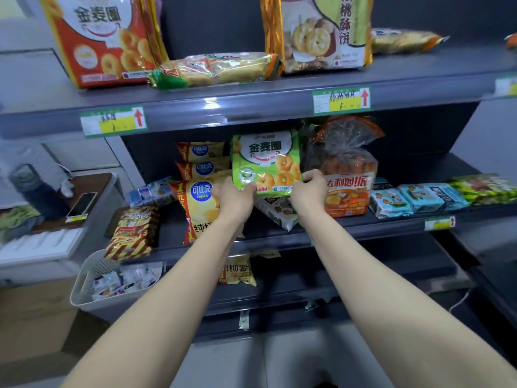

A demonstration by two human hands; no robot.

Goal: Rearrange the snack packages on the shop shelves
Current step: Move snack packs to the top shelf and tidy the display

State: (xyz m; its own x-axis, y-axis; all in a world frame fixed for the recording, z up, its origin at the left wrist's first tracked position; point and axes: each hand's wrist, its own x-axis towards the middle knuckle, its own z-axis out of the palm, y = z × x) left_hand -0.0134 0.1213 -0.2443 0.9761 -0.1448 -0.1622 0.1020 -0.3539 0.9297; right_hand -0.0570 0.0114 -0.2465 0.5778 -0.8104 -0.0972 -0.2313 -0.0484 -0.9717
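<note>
Midway, I'd say: left hand (234, 195) and right hand (310, 189) grip the green plastic ring-biscuit bag (265, 161) by its bottom corners (neighbouring packs look jumbled).

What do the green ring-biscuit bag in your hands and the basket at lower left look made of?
Green bag: probably thin glossy plastic film; it shines and crinkles. Basket: apparently matte grey rigid plastic, with a smooth moulded rim and slotted wall.

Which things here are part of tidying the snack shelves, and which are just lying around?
Job:
green ring-biscuit bag, held by left hand and right hand
yellow chip bags
orange cake pack

Lying about:
phone
dark bottle
grey basket
</note>
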